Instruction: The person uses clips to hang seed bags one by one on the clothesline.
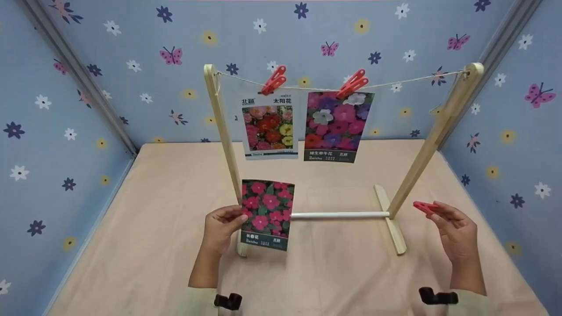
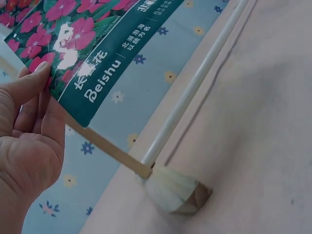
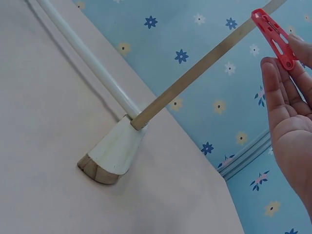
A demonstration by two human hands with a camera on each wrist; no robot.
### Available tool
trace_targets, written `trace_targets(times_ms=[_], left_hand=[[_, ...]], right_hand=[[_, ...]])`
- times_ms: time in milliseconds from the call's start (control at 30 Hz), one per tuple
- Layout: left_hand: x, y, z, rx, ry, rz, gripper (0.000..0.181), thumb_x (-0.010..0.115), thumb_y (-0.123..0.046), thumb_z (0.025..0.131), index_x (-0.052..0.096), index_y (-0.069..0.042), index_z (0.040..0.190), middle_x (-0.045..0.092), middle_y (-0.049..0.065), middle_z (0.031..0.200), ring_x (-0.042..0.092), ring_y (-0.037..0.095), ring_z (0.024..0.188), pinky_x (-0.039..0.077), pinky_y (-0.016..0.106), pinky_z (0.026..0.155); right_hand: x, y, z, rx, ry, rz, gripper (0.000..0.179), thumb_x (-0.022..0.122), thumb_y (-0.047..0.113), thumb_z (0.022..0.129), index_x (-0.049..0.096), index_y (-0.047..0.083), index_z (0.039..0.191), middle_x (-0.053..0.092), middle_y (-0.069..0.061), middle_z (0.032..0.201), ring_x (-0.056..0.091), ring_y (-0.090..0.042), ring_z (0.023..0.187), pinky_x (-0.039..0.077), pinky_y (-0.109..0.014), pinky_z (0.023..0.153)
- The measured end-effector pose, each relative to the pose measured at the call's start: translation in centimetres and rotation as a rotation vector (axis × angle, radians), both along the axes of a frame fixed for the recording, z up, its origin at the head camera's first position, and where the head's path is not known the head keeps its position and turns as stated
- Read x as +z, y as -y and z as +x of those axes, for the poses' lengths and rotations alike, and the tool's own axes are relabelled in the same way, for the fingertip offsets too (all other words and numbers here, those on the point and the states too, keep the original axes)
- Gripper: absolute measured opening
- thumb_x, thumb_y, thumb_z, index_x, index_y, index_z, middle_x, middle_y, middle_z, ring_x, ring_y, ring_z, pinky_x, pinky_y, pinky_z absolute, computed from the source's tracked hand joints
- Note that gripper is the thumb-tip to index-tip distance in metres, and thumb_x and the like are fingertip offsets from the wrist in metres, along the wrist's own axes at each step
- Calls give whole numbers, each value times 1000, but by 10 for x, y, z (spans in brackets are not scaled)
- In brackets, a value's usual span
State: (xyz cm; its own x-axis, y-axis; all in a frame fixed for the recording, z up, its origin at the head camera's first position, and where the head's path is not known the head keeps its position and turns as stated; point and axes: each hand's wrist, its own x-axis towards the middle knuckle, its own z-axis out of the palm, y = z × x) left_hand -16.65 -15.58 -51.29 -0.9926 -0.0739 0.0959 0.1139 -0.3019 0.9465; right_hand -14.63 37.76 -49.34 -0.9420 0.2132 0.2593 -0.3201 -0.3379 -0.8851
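Note:
My left hand [image 1: 221, 226] pinches the left edge of a seed packet [image 1: 268, 215] with pink flowers and a dark green lower band. The packet is held upright in front of the rack's left post; its lower part fills the top of the left wrist view. Out to the right, my right hand [image 1: 456, 226] holds a red clothespin [image 1: 424, 207] between thumb and fingers, near the right post. On the string [image 1: 307, 89] hang two more packets: a white-bordered one [image 1: 268, 127] and one with purple and pink flowers [image 1: 338, 125], each under a red clothespin [image 1: 274, 80].
A wooden rack has a left post [image 1: 223, 127], a right post [image 1: 452, 109] and a white crossbar [image 1: 340, 215] low between them. Its right foot [image 1: 390, 219] rests on the beige cloth [image 1: 333, 281]. Blue flowered panels [image 1: 52, 153] enclose the back and sides.

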Motion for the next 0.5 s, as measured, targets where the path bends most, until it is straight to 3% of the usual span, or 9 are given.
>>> trace_targets(times_ms=[233, 500], left_hand=[[12, -19, -4, -7, -35, -62, 20, 79, 5, 77, 74, 2, 96, 72, 8, 84, 66, 17, 75, 58, 28, 66], [27, -41, -11, -10, -96, -103, 24, 80, 1, 78, 71, 9, 98, 72, 9, 86, 64, 18, 78, 57, 26, 67]], right_hand=[[11, 6, -1, 70, -115, -26, 29, 51, -23, 89, 54, -23, 118, 68, -19, 102, 66, -25, 90, 56, -29, 82], [26, 12, -2, 68, -152, 39, 30, 52, -22, 88, 51, -26, 118, 68, -19, 103, 66, -25, 90, 55, -29, 83]])
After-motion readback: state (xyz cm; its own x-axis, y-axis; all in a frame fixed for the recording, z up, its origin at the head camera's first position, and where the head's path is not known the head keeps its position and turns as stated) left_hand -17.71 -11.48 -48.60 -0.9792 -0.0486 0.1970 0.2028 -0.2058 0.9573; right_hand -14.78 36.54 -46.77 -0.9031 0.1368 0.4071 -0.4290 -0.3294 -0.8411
